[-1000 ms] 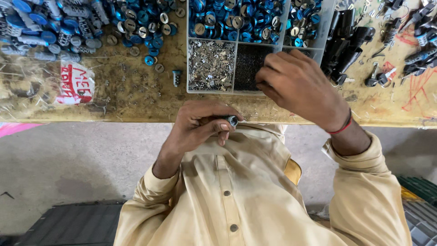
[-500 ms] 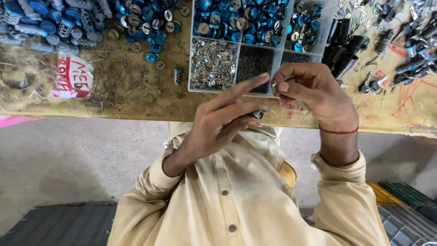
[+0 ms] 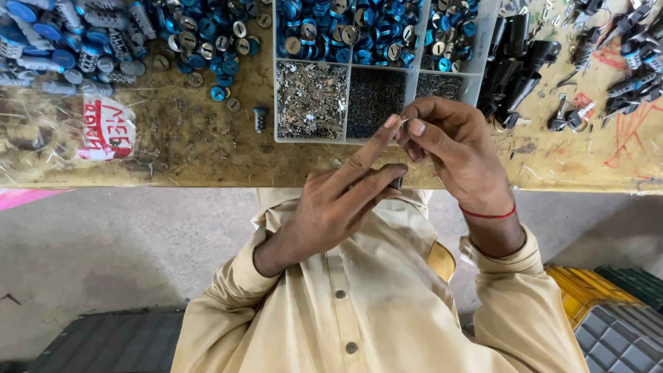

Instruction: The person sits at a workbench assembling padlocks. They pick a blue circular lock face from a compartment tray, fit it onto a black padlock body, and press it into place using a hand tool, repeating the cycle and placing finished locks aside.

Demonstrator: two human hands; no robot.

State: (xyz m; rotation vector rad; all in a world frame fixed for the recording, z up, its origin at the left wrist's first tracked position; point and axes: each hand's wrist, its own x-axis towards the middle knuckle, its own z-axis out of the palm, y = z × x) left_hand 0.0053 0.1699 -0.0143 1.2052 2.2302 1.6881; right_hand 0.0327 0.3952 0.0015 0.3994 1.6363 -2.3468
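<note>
- A worn wooden bench (image 3: 207, 148) runs across the top of the view, seen from above, with grey floor below its edge.
- One person in a tan buttoned shirt (image 3: 359, 311) sits at the bench; both forearms rise toward the edge.
- One clear plastic tray (image 3: 276, 83) with dividers sits on the bench; five compartments show. Two upper ones hold blue and silver round caps (image 3: 345, 27), one lower holds small silver metal bits (image 3: 311, 100), two lower hold fine dark parts (image 3: 376, 103).
- A loose heap of more blue and silver caps (image 3: 103, 41) spreads over the bench left of the tray, too many to count.
- A cluster of black cylinder parts (image 3: 514, 62) lies just right of the tray, with scattered keys and small hardware (image 3: 621, 62) farther right.
- One white scrap with red writing (image 3: 107, 131) lies on the bench at left.
- The left hand (image 3: 338, 207) is half closed, index finger stretched up, thumb and lower fingers gripping a small dark part (image 3: 397, 183) at the bench edge.
- The right hand (image 3: 456, 148), with one red thread at the wrist, pinches a tiny thin silver piece (image 3: 403, 121) between thumb and forefinger, just above the left index fingertip and over the tray's near rim.
</note>
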